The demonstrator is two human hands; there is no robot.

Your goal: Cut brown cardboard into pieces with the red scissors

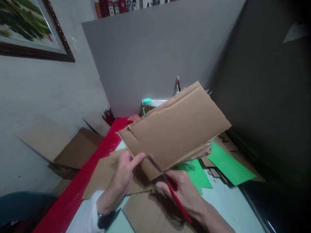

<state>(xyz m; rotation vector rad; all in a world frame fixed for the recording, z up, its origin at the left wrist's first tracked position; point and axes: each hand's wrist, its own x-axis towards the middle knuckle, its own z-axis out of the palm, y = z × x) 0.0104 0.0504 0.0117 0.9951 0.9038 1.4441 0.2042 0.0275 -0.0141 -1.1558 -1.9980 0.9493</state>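
Observation:
A large piece of brown cardboard [179, 126] is held up at a slant above the table. My left hand [125, 171] pinches its lower left edge, thumb on the near face and the other fingers partly hidden behind. My right hand [181, 189] is closed on red-handled scissors [176, 200], whose blades lie against the lower edge of the cardboard near my left thumb. Flat brown cardboard pieces [102, 174] lie under both hands. Green sheets [230, 165] are to the right, behind my right hand.
The table has a red strip [65, 197] on its left side. Behind the cardboard stands a container with a turquoise lid [147, 101]. A grey panel [155, 55] closes off the back. Folded cardboard [77, 149] stands at the left.

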